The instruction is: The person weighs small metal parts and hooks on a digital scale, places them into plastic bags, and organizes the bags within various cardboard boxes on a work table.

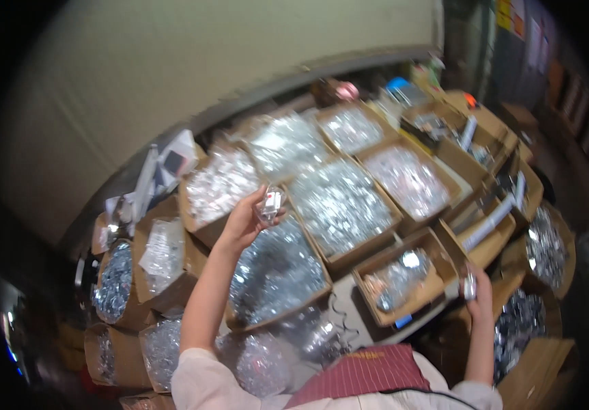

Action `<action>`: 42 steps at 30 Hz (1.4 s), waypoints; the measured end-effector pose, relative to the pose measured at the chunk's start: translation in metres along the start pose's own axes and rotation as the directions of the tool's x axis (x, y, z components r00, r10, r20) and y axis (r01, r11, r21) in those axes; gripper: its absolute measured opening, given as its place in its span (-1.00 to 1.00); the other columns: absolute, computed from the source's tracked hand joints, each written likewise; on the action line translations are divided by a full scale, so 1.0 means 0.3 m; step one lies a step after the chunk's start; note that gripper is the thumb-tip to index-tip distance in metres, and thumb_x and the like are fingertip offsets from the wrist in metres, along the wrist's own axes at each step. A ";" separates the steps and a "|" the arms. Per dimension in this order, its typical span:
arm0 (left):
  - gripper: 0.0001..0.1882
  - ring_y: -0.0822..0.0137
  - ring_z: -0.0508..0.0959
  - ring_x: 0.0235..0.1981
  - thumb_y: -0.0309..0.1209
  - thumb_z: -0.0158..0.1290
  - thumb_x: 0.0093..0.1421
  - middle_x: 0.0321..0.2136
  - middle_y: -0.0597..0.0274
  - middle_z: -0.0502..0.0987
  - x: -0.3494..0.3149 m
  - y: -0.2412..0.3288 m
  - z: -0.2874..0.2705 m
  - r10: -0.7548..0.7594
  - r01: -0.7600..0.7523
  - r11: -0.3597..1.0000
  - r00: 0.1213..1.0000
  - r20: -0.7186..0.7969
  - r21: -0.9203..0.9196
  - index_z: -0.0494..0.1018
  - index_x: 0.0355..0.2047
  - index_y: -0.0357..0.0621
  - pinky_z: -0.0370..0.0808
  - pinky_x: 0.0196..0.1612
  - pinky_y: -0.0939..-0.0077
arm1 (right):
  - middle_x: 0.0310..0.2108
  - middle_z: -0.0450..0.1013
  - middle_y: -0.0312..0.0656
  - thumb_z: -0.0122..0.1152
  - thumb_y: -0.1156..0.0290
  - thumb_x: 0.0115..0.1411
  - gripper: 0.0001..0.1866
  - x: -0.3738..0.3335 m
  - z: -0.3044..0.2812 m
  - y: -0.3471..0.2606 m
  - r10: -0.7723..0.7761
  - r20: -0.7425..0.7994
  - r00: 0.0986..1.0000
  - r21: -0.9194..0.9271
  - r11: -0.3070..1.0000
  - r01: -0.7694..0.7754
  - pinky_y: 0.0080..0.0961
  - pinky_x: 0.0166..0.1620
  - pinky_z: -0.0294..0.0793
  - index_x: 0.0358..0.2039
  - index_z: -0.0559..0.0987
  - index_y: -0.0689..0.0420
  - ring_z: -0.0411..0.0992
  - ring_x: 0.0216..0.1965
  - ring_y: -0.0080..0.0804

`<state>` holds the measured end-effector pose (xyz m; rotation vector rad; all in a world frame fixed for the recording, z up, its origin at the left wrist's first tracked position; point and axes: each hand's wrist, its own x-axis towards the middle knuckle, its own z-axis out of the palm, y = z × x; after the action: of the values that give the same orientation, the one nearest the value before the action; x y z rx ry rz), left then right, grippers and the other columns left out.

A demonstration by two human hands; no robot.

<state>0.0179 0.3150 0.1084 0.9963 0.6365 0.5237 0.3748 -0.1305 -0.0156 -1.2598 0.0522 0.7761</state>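
My left hand (245,220) is raised over the boxes near the middle, its fingers closed on a small clear packet (271,203) with a white and red patch. Below that hand lies a cardboard box of blue-grey clear bags (277,270). Off to the right, my right hand (480,295) is closed around a small shiny silvery piece (470,287); blur hides its exact kind. Just left of the right hand stands a smaller open cardboard box (366,281) with a few shiny bagged items inside.
Open boxes of shiny packets (341,205), white packets (222,184) and pinkish clear packets (407,181) cover the table. More boxes of silvery parts (521,321) stand at right, others at lower left. A coiled black cord (339,318) lies near me. A pale wall (192,75) rises behind.
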 end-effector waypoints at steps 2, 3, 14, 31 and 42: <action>-0.51 0.29 0.62 -0.29 -0.31 0.07 0.27 -0.17 0.09 0.57 -0.088 -0.065 0.196 -0.056 0.029 0.937 0.996 0.068 0.349 0.33 0.13 -0.33 0.57 -0.34 0.43 | -0.47 0.50 -0.30 0.24 0.25 0.21 -0.76 0.047 0.030 -0.029 -0.051 0.203 0.978 0.048 0.998 0.042 -0.61 -0.59 0.44 -0.20 0.56 0.13 0.46 -0.62 -0.52; -0.49 0.35 0.61 -0.31 -0.34 0.12 0.24 -0.23 0.13 0.57 -0.121 -0.104 0.280 -0.083 0.055 0.929 0.995 0.061 0.366 0.33 0.13 -0.35 0.53 -0.36 0.50 | -0.42 0.53 -0.27 0.22 0.26 0.23 -0.73 0.065 0.054 -0.041 -0.059 0.175 0.983 0.038 0.998 0.053 -0.62 -0.56 0.48 -0.15 0.56 0.16 0.49 -0.58 -0.50; -0.48 0.24 0.39 0.20 -0.34 0.16 0.23 0.16 0.10 0.43 -0.137 -0.351 0.532 0.190 -0.279 0.758 0.959 0.209 0.589 0.37 0.16 -0.26 0.29 0.26 0.29 | -0.48 0.45 -0.25 0.05 0.14 0.37 -0.65 0.085 0.110 -0.045 0.049 0.325 0.944 0.047 0.997 -0.068 -0.59 -0.61 0.37 -0.16 0.53 0.21 0.40 -0.63 -0.50; -0.75 0.46 0.56 -0.20 -0.37 0.06 0.26 -0.24 0.26 0.62 -0.164 -0.377 0.590 0.134 -0.197 0.843 0.978 0.158 0.500 0.56 -0.13 -0.23 0.46 -0.07 0.53 | -0.63 0.29 -0.27 0.02 0.29 0.29 -0.73 0.118 -0.077 -0.042 -0.143 0.551 0.822 0.449 0.881 -0.148 -0.55 -0.63 0.16 -0.24 0.48 0.28 0.23 -0.70 -0.44; -0.80 0.46 0.55 -0.22 -0.47 0.02 0.29 -0.26 0.26 0.61 -0.124 -0.472 0.608 0.087 -0.158 0.900 0.978 0.188 0.405 0.56 -0.15 -0.27 0.47 -0.09 0.52 | -0.63 0.29 -0.27 0.03 0.29 0.27 -0.74 0.126 -0.090 -0.038 -0.107 0.489 0.866 0.449 0.882 -0.144 -0.55 -0.61 0.18 -0.24 0.47 0.27 0.24 -0.70 -0.43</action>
<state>0.1356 0.1179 0.0640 1.4800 0.5487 0.4149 0.4194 -0.1362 -0.0321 -0.5634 -0.1639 1.0188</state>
